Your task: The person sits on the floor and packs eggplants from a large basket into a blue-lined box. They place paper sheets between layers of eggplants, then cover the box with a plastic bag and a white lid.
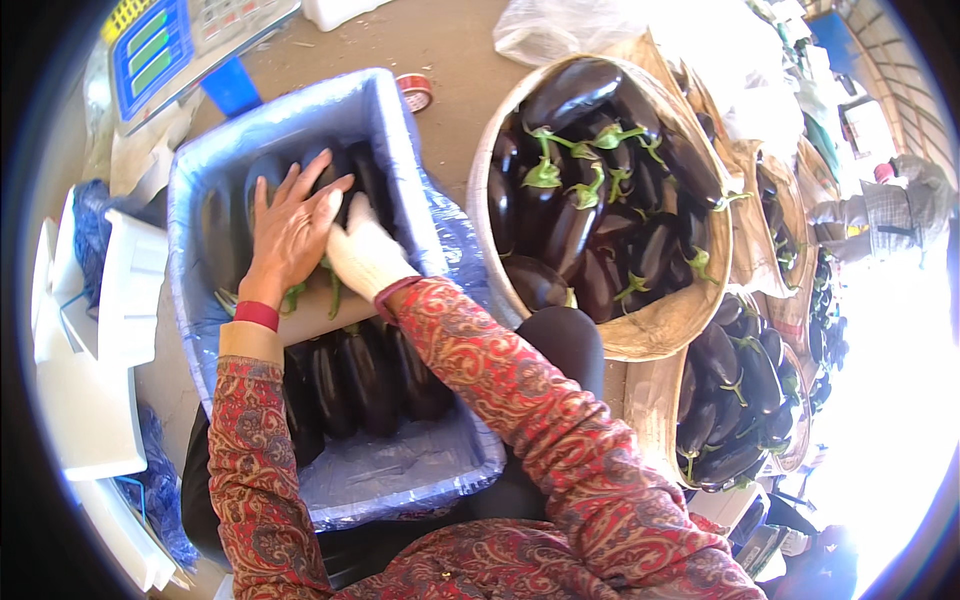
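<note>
A box lined with blue plastic film (397, 469) stands before me. My bare left hand (289, 217) lies with spread fingers over the eggplants (217, 225) in its far part. Close beside it, my right hand (364, 240), in a pale glove and slightly blurred, reaches down among the same eggplants; its fingertips are partly hidden, so a grip cannot be told. A pale sheet (319, 311) lies across the box's middle, under the green stems. Nearer me, more dark eggplants (367, 382) lie side by side. Right of the box, a round basket (664, 337) holds heaped eggplants (574, 232).
A digital scale (161, 56) is at the upper left, a roll of red tape (415, 91) beyond the box. White foam boxes (90, 405) stand at the left. Another container of eggplants (739, 390) is at the right, and a person (900, 206) bends farther off.
</note>
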Tool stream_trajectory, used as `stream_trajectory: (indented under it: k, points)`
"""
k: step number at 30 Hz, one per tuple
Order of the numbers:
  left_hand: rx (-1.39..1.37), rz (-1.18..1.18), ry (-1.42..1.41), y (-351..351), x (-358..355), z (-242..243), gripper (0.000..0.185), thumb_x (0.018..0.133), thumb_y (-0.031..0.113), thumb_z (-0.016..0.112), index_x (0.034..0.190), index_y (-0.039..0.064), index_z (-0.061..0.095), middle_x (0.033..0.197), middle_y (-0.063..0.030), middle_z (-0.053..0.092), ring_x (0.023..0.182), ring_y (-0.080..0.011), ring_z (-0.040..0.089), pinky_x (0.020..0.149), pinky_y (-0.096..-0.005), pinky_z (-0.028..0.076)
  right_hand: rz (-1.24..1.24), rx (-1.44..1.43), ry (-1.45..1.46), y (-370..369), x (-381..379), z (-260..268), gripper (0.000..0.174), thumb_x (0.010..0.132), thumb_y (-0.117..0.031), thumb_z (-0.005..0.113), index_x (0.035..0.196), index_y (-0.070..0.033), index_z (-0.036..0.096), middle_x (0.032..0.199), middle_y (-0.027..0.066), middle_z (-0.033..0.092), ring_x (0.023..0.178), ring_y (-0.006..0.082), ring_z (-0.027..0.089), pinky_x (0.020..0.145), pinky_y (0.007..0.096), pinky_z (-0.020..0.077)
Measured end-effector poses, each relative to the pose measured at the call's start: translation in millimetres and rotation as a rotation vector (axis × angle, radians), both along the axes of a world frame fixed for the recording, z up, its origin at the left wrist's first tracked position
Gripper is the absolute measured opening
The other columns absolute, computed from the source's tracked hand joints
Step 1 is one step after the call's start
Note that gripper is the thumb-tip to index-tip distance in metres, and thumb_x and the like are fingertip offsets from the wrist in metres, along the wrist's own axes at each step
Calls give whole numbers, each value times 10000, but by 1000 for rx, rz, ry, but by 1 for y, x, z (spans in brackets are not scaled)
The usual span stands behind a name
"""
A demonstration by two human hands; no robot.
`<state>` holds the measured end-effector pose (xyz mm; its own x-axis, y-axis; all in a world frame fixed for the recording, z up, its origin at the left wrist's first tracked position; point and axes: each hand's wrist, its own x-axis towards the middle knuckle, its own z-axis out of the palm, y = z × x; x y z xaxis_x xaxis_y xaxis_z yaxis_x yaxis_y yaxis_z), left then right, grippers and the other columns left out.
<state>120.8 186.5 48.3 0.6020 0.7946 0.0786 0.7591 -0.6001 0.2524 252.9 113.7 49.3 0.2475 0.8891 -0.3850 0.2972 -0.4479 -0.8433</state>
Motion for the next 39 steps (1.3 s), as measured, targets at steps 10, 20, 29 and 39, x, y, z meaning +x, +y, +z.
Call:
stream_trajectory:
  k: [10,20,29,39]
  points:
    - [210,-38,67,-9,20,-2,404,1061,425,576,1411,234,640,1641,0,474,1421,-346,523,1241,-660,244,36,810,-395,-92,228,188,319,1014,-168,591,1297,-54,685,1206,129,712,1084,291,718,921,370,577]
    - [194,41,162,-16,12,8,397,1038,345,588,1406,203,640,1667,-13,455,1472,-318,476,1295,-611,171,-370,35,-1210,-192,470,128,613,909,-323,702,1415,8,600,1311,282,686,1199,440,675,1018,485,534]
    - [236,15,92,-18,19,8,388,987,312,657,1362,215,657,1628,-43,489,1435,-324,508,1243,-623,250,-262,-369,-1471,-151,508,47,989,774,-378,819,1584,-38,365,1542,341,495,1459,490,454,1220,603,335]
    - [325,43,38,-18,12,0,418,1016,341,616,1425,265,652,1575,-28,511,1345,-354,572,1200,-659,308,-303,397,320,-203,315,152,477,969,-326,706,1278,28,620,1164,183,712,970,280,741,828,433,639]
